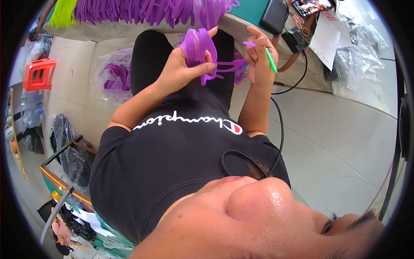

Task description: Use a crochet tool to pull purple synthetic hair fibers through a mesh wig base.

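Observation:
My left hand (192, 64) is closed around a bundle of purple rubbery straps (199, 49), held above my lap with the thumb pressed on its near side. Two thin purple strips (230, 65) stretch from the bundle toward my right hand; whether that hand grips their ends is hidden. A slim green pen-like tool (271, 60) lies between the bent fingers of my right hand (260, 58), which is level with the bundle. A purple tip pokes out on the other side of these fingers; I cannot tell if it belongs to the tool.
Many purple straps (142, 11) hang along the table edge ahead, beside lime-green ones (63, 13). At right are a black box (274, 17), a phone (312, 6), scissors (298, 20) and a black cable (282, 121). Plastic bags and a red stool (39, 74) are at left.

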### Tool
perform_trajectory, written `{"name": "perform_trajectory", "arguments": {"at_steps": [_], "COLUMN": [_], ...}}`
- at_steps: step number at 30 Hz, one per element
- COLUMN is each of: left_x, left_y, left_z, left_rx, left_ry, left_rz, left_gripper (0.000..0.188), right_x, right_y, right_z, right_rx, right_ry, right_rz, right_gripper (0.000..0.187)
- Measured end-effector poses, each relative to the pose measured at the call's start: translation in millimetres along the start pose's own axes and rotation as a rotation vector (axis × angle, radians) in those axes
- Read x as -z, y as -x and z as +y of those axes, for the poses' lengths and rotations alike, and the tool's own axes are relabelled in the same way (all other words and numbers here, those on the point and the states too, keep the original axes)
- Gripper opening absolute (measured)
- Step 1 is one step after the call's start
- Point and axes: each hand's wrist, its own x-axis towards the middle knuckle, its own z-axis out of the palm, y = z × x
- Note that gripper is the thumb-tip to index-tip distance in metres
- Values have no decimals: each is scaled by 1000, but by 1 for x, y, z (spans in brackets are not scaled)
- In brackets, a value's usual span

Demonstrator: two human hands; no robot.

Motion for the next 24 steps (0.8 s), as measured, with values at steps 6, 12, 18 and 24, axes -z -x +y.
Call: {"name": "perform_trajectory", "arguments": {"at_steps": [6,12,18,24], "left_x": [2,6,13,13], "left_y": [3,6,10,9], "left_z": [-11,-3,-5,-1], "left_rx": [-373,-268,-228,-42], "left_ry": [-675,-762,-800,-534], "left_rz": [-174,-352,-404,-338], "left_gripper": [49,50,55,54], "right_x": [-14,-24,-37,-51], "right_y": [-13,-24,-27,-23], "right_z": [17,8,-10,-42], "right_rx": [-447,-459,-490,-155], "right_ry": [-347,-567,-494,-21], "right_rz": [-493,-542,-537,-458], "right_gripper": [65,56,49,38]}}
